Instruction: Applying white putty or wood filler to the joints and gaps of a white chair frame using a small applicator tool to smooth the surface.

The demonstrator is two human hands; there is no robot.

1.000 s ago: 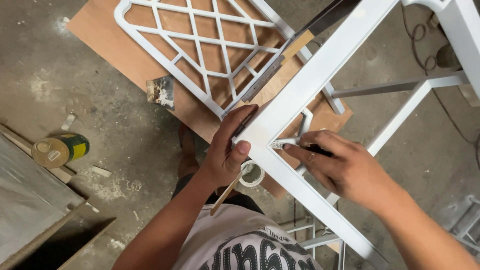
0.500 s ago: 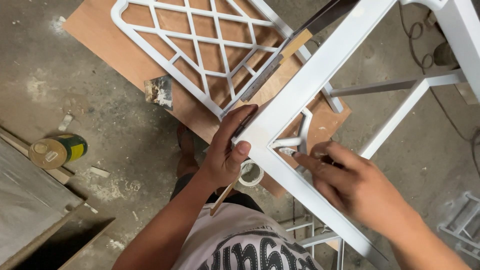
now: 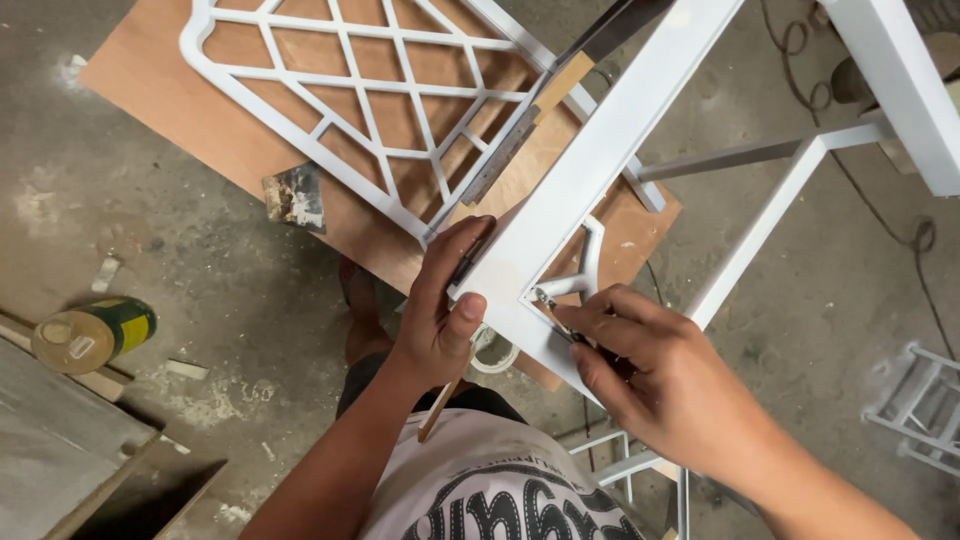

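A white-painted frame with a square corner stands in front of me. My left hand grips the outside of that corner, thumb on its top face, and also holds a thin wooden stick that pokes down past the palm. My right hand is closed on a small dark tool whose tip touches the inner corner beside a white curved bracket.
A white lattice panel lies on a brown plywood sheet on the concrete floor, with a dirty putty knife next to it. A green and yellow can lies at the left. A tape roll sits below the corner.
My right hand has moved left and up along the inner edge, so the tool tip now sits in the inner corner. My left hand keeps its hold on the frame corner.
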